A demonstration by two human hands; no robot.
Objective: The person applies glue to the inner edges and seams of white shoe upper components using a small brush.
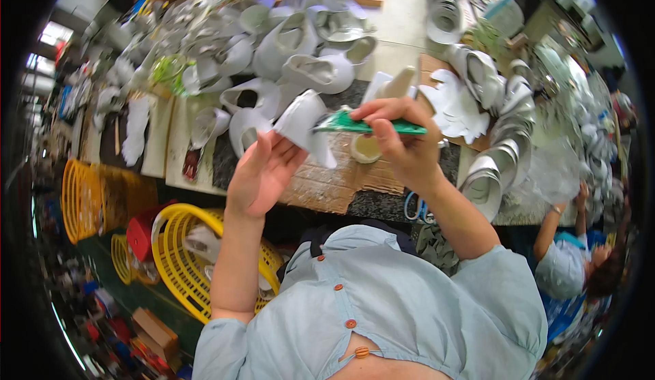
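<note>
My left hand (263, 172) supports a white shoe upper (302, 124) on its fingers, palm turned up and thumb apart. In my right hand (409, 141) is a green-handled brush (372, 124), gripped between thumb and fingers. Its bristle end meets or almost meets the right edge of the shoe upper; I cannot tell which. Below the brush, a round pot (366, 149) with a pale cream content stands on the table. Just behind it rises a beige, cone-like shoe form (397, 83). A brown cardboard sheet (317, 187) lies under my hands.
Many white shoe uppers (317, 71) heap up at the back left. Nested uppers (505, 141) line the right, beside flat white cut pieces (454, 107). Blue-handled scissors (417, 208) lie at the front edge. Yellow baskets (179, 264) stand lower left. Another person (566, 264) is at right.
</note>
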